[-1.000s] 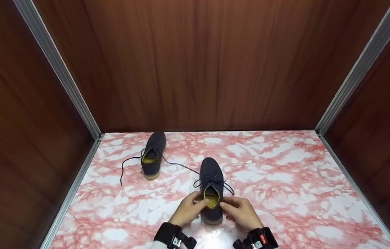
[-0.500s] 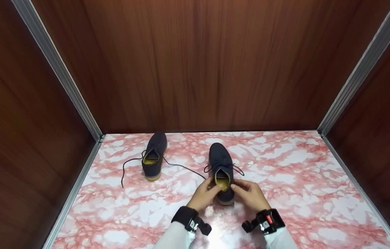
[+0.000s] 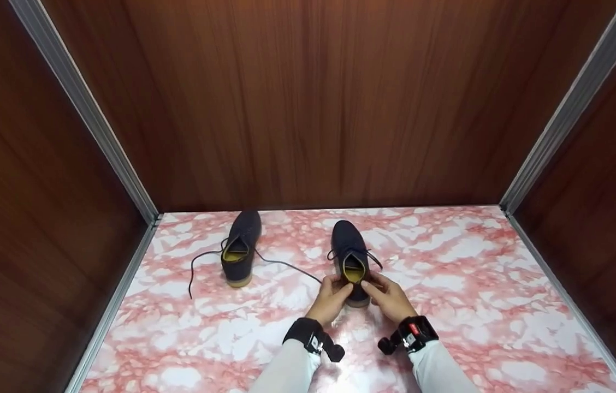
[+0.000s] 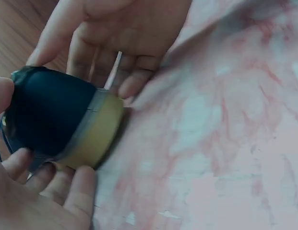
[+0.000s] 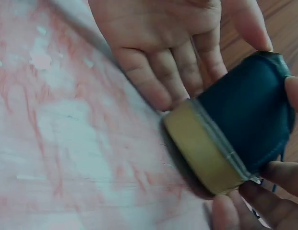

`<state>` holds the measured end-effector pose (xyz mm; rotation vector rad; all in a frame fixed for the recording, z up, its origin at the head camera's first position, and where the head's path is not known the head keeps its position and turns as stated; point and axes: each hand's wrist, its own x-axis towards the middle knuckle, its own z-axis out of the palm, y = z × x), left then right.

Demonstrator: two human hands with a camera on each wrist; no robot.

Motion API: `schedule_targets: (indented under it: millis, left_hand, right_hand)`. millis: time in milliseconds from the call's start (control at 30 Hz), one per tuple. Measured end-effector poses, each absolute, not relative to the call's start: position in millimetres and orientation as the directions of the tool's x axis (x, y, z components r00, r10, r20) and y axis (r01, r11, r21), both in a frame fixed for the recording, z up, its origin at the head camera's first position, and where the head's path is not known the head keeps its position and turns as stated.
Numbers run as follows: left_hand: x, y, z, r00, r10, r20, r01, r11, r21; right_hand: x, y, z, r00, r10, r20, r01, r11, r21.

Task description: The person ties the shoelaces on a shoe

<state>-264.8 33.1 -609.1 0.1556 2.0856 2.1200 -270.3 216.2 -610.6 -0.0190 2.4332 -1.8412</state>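
Note:
A dark navy lace-up shoe (image 3: 347, 236) with a yellow lining points away from me, its lace tied in a bow. My left hand (image 3: 327, 303) grips the left side of its heel collar, thumb on the rim. On the opposite side, my right hand (image 3: 393, 301) grips it the same way. In the left wrist view, the heel's tan sole (image 4: 98, 132) sits between the fingers of both hands. The right wrist view shows the dark heel back (image 5: 247, 108) tilted in the frame, with thumbs at its top edge. Whether the sole touches the surface is hard to tell.
To the left stands a matching navy shoe (image 3: 247, 225), toe toward the back panel. Its untied lace (image 3: 286, 265) trails right toward my left hand, and another end (image 3: 192, 273) curls left. Brown wood-grain panels (image 3: 297, 109) enclose the red-and-white patterned surface (image 3: 450, 284).
Both hands have carried the bow-tied shoe forward and slightly right, keeping their grip at the heel. The shoe on the left has stayed where it was.

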Motion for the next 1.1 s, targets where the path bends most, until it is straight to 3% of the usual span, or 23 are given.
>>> schedule_targets:
  millis: [233, 433, 633, 833, 1100]
  left_hand:
    - [-269.6, 32.9, -608.4, -0.977, 0.201, -0.069, -0.072, -0.004, 0.997]
    - [-268.3, 33.9, -610.8, -0.964, 0.254, -0.081, -0.091, -0.028, 0.995]
    - [-264.7, 31.9, -609.8, -0.963, 0.256, -0.078, -0.06, 0.077, 0.995]
    - [-264.0, 31.5, -608.3, -0.966, 0.245, -0.089, -0.039, 0.205, 0.978]
    - [-265.3, 35.6, -604.0, -0.968, 0.221, -0.115, -0.059, 0.248, 0.967]
  right_hand:
    - [-288.5, 203.8, -609.9, -0.998, 0.017, -0.054, 0.056, 0.417, -0.907]
    - [-300.9, 199.0, -604.4, -0.99, 0.084, -0.111, 0.136, 0.396, -0.908]
    - [-300.6, 196.9, -606.7, -0.981, 0.141, -0.134, 0.177, 0.356, -0.918]
    - [-293.0, 198.3, -613.4, -0.986, 0.143, -0.081, 0.132, 0.393, -0.91]
    - [-292.0, 193.8, -617.0, -0.989, 0.143, 0.022, 0.051, 0.491, -0.87]
